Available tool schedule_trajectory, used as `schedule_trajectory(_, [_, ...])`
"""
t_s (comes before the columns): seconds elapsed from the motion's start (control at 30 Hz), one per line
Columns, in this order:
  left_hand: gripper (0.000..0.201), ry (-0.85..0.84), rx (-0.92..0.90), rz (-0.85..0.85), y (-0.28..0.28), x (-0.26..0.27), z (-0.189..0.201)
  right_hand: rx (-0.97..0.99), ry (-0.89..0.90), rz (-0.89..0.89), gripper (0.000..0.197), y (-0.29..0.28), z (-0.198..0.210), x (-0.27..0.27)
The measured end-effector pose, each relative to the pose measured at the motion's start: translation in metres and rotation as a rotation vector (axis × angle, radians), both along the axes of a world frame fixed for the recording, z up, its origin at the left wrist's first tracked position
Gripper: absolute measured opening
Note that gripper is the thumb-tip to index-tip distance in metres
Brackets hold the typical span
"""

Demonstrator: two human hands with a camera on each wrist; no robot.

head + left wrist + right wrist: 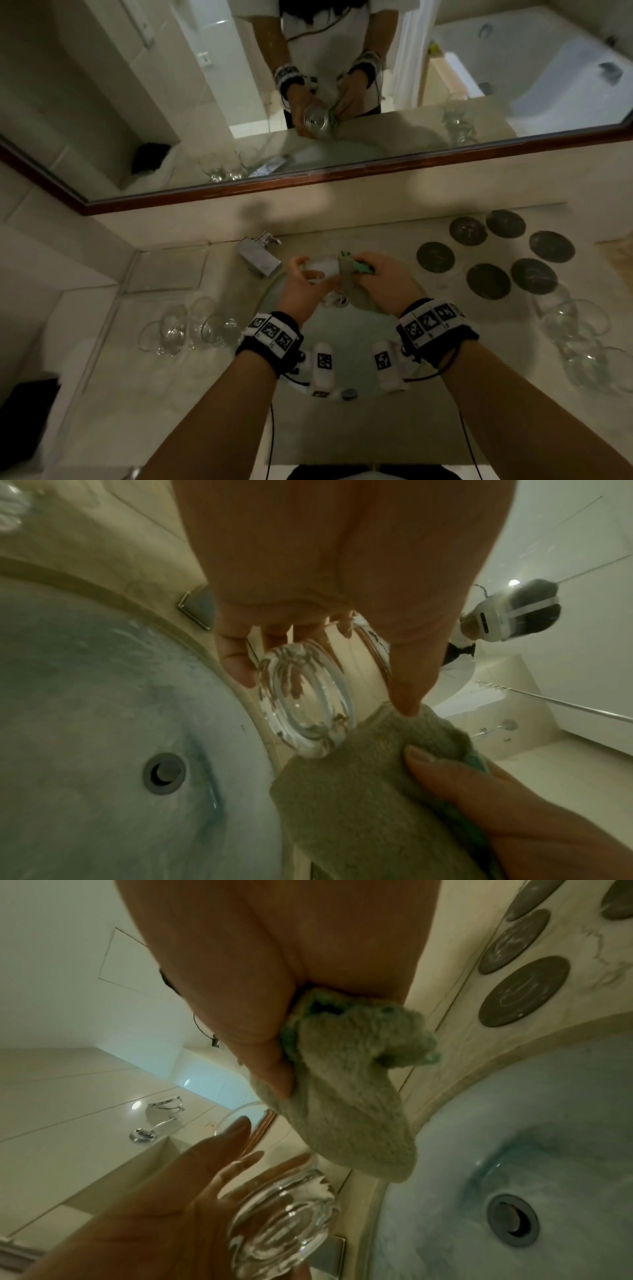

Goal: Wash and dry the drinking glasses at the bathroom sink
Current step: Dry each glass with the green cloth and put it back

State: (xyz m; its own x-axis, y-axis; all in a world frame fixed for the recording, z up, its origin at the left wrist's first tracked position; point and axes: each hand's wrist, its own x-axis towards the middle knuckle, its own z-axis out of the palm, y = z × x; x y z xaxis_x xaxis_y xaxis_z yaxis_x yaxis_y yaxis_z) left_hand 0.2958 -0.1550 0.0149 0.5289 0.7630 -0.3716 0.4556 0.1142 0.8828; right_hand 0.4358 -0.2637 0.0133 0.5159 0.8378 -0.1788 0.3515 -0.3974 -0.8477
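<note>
My left hand (303, 286) holds a clear drinking glass (323, 269) on its side above the sink (363, 329), fingers and thumb around its wall. The thick glass base (304, 699) faces the left wrist camera. My right hand (380, 277) grips a grey-green cloth (352, 284) bunched between thumb and fingers. The cloth (359, 791) touches the glass (281, 1223) near its base. In the right wrist view the cloth (349, 1096) hangs down from my thumb. The glass's mouth is hidden by the hands.
A chrome tap (258, 253) stands behind the basin. Several clear glasses (185, 329) lie on the counter at left, more glasses (582, 339) at right. Several dark round coasters (489, 253) sit at back right. A mirror (308, 102) runs along the wall.
</note>
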Motion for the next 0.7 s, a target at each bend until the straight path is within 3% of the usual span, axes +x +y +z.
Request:
schedule_trajectory(0.3, [0.059, 0.140, 0.114, 0.000, -0.007, 0.012, 0.010, 0.007, 0.032, 0.070, 0.033, -0.017, -0.014, 0.020])
schedule_trajectory(0.4, [0.068, 0.302, 0.117, -0.050, 0.004, 0.015, 0.014, -0.018, 0.038, 0.033, 0.035, -0.020, -0.016, 0.029])
schedule_trajectory(0.53, [0.049, 0.553, 0.022, -0.188, 0.015, 0.018, 0.023, -0.028, 0.037, 0.021, 0.034, -0.025, -0.014, 0.036])
schedule_trajectory(0.7, [0.062, 0.759, -0.069, -0.282, 0.015, 0.019, 0.024, -0.045, 0.040, 0.017, 0.031, -0.030, -0.017, 0.040])
